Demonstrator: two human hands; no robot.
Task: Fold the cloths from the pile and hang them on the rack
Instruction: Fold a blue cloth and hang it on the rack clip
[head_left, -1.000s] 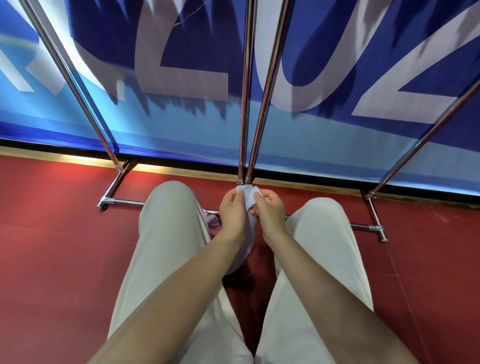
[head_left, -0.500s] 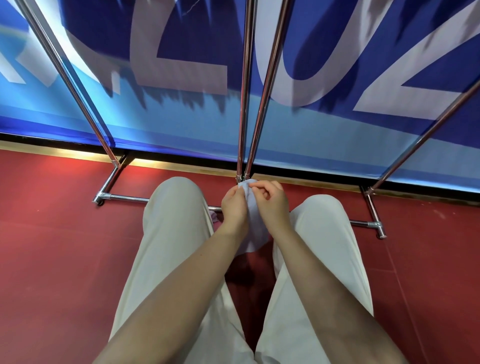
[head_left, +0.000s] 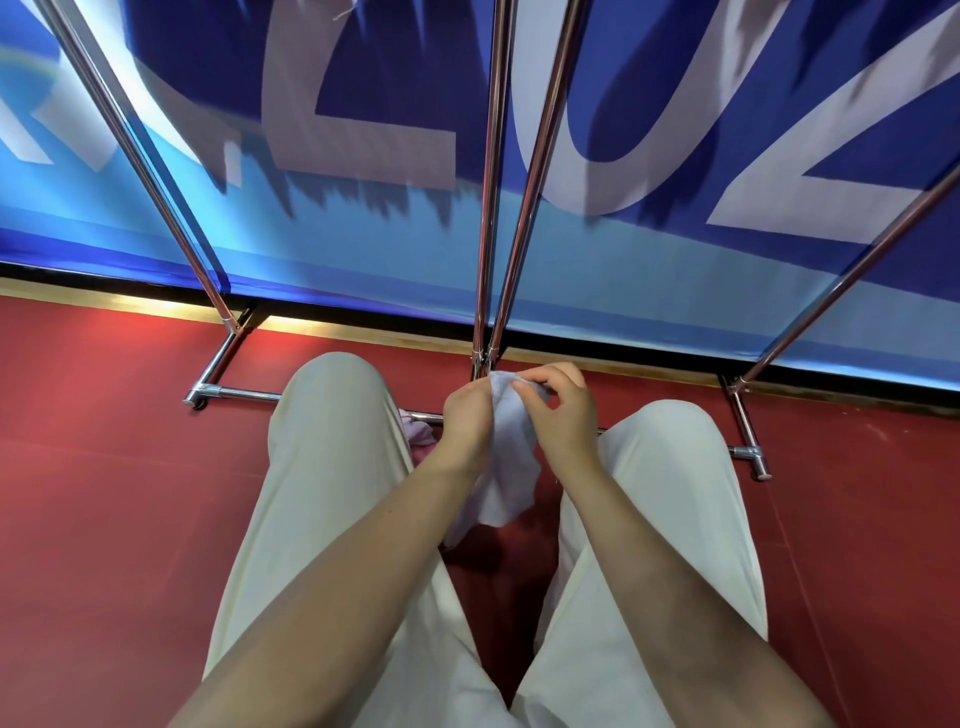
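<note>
pale lilac-white cloth (head_left: 506, 457) hangs between the two hands, gathered at its top and falling loose to a rounded lower edge over the gap between the knees. the left hand (head_left: 467, 421) has its fingers curled round the cloth's upper left edge, knuckles turned up and outward, wrist bent slightly down. the right hand (head_left: 558, 415) sits just beside it, thumb and forefinger pinching the top of the cloth, the other fingers arched and lifted above the fabric. the two hands are close together, nearly touching at the top of the cloth. both forearms are bare and run in from the lower edge of the view, converging toward the middle.

under the arms lie the person's legs in cream trousers (head_left: 332, 467), knees raised and spread. just behind the left wrist, between the left knee and the hands, a bit of pink cloth (head_left: 418, 434) shows on the floor, mostly hidden. the chrome rack (head_left: 491, 208) stands right ahead: two upright poles meet its low base bar just beyond the hands, with slanted poles at either side. the floor (head_left: 104, 493) is red, and a blue banner (head_left: 649, 270) with large pale letters fills the background.
</note>
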